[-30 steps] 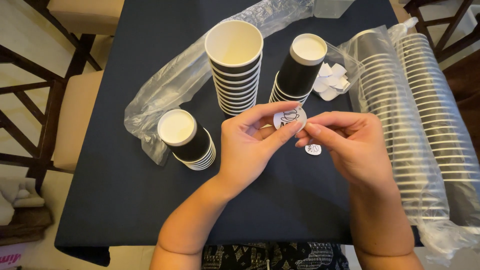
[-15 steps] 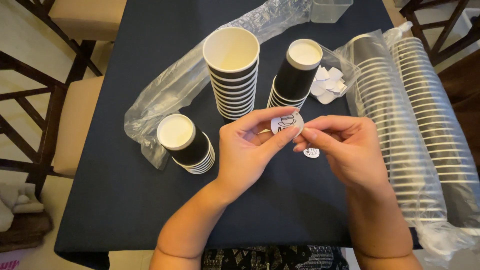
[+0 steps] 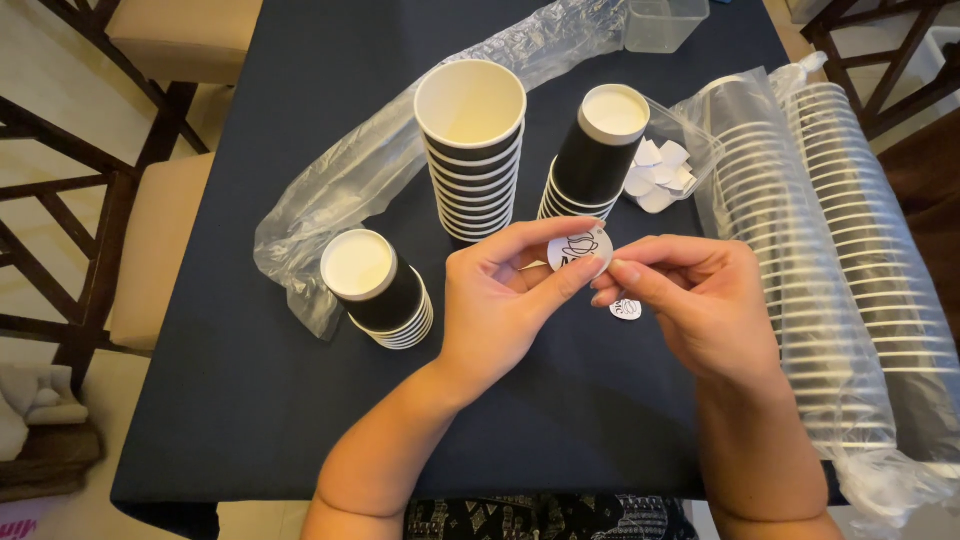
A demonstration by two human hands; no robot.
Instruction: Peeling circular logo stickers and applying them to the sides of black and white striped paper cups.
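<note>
Left hand (image 3: pixel 500 300) pinching round sticker (image 3: pixel 580 250), right hand (image 3: pixel 700 300) closed, picking its edge mid-table. Could curl and stick to fingertips, or tear while peeling.

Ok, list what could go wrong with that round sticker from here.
1. Both hands, left hand and right hand, pinch the round sticker by its edge; it may crease or cling to a fingertip.
2. A smaller sticker lies under the right fingers and could get stuck to them or brushed off.
3. The upright cup stack stands close behind; a quick hand movement might topple it.
</note>
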